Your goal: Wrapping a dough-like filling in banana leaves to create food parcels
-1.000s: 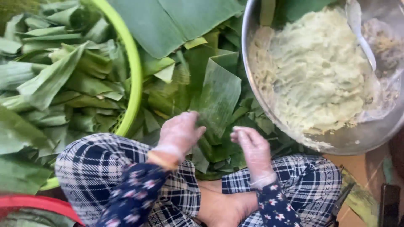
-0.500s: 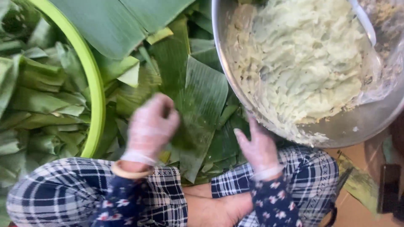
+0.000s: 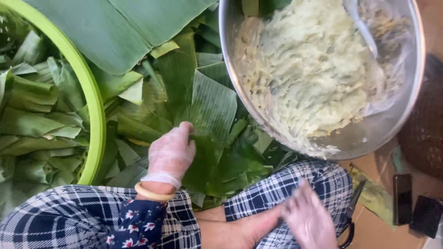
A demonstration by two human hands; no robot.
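Observation:
My left hand, in a thin clear glove with a yellow bangle at the wrist, rests palm down on a banana leaf piece atop the loose leaf pile in front of my knees. My right hand, also gloved and blurred, hovers over my right knee with fingers apart and nothing in it. A large steel bowl at upper right holds pale green-yellow mashed filling and a white spoon.
A lime-green basin on the left is filled with folded leaf wraps. Big whole banana leaves lie at the top. Scissors, a dark phone and a black object lie on the floor at lower right.
My right hand has pulled back from the leaf pile down to my right knee. My left hand stays on the leaf piece. The view has shifted.

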